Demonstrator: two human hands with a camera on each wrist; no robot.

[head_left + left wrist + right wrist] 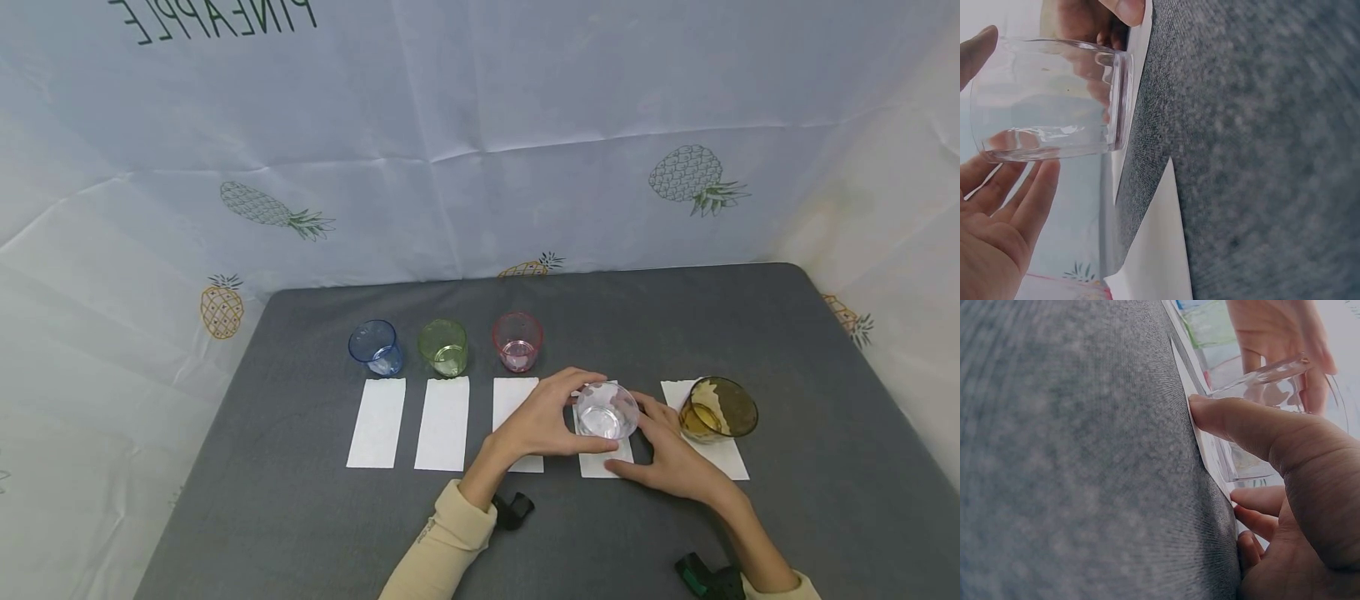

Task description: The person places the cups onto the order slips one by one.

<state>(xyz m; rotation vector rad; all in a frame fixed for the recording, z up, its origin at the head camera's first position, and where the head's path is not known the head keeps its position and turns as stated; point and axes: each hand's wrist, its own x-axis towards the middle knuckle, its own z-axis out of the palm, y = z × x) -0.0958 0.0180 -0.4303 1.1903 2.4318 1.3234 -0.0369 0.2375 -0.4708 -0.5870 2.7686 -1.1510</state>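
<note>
Clear glass cup (606,411) on the fourth white paper strip (600,463), 3 o'clock of the row's middle | left hand (542,419) cups its side, fingers curled | right hand (670,451) flat, fingers straight, pinning the strip | you: keep the cup upright and centred.

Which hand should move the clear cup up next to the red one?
Probably the left hand: it cups the clear cup on the side nearer the red cup. The right hand presses the paper strip.
</note>
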